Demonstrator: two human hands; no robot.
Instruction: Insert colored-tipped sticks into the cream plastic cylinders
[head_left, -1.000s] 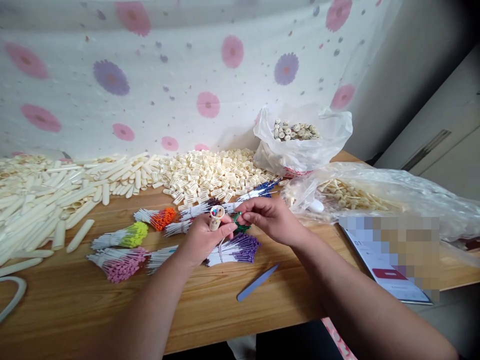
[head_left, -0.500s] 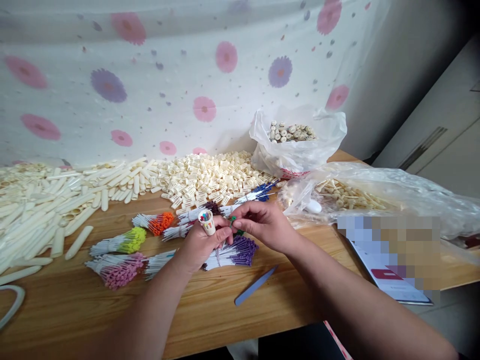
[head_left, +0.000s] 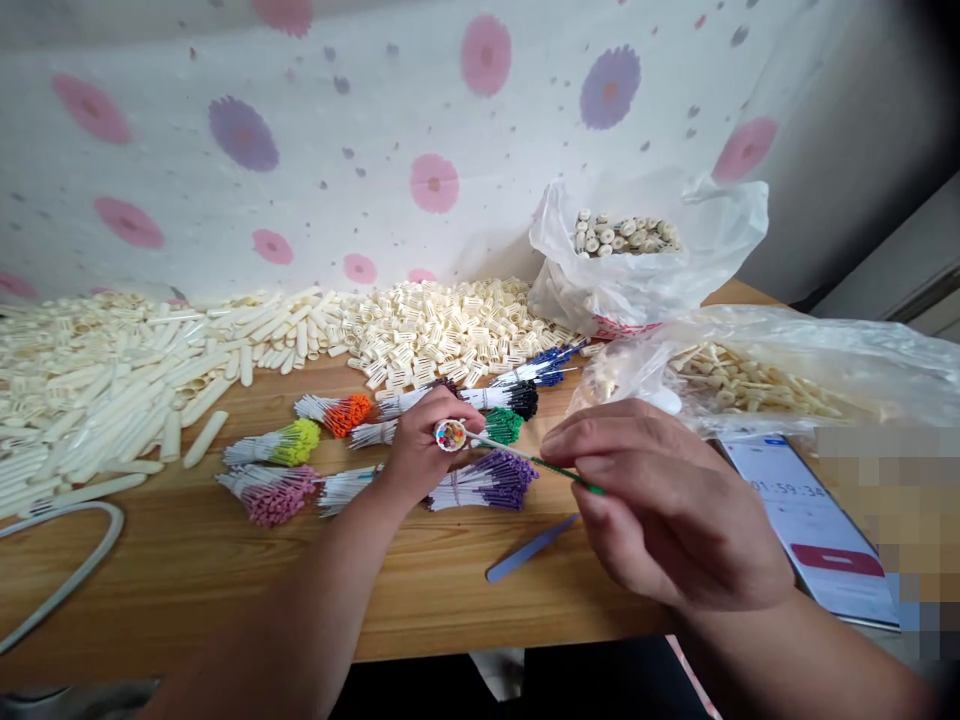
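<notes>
My left hand (head_left: pixel 418 448) is closed around a cream plastic pen barrel (head_left: pixel 451 435), its round mouth turned toward me and several coloured tips showing inside. Close to the camera, my right hand (head_left: pixel 675 515) pinches the green end of a thin pen refill (head_left: pixel 555 469). The refill's white end points at the barrel's mouth; whether it has entered cannot be made out. Around my left hand lie bundles of refills: green (head_left: pixel 504 427), purple (head_left: pixel 506 482), black (head_left: pixel 519 398), orange (head_left: pixel 346 413), yellow (head_left: pixel 296 442) and pink (head_left: pixel 281 492).
Long cream tubes (head_left: pixel 150 400) heap at the left, short slotted pieces (head_left: pixel 450 325) at the back. Plastic bags of parts (head_left: pixel 637 285) stand back right. Tweezers (head_left: pixel 529 550) lie near the front edge, a phone (head_left: pixel 832 540) at right, and a white cable (head_left: pixel 105 545) at left.
My right hand has moved away from my left, toward the camera and right, with the green refill now stretched between them. The barrel's mouth has tilted toward me, and the view has shifted.
</notes>
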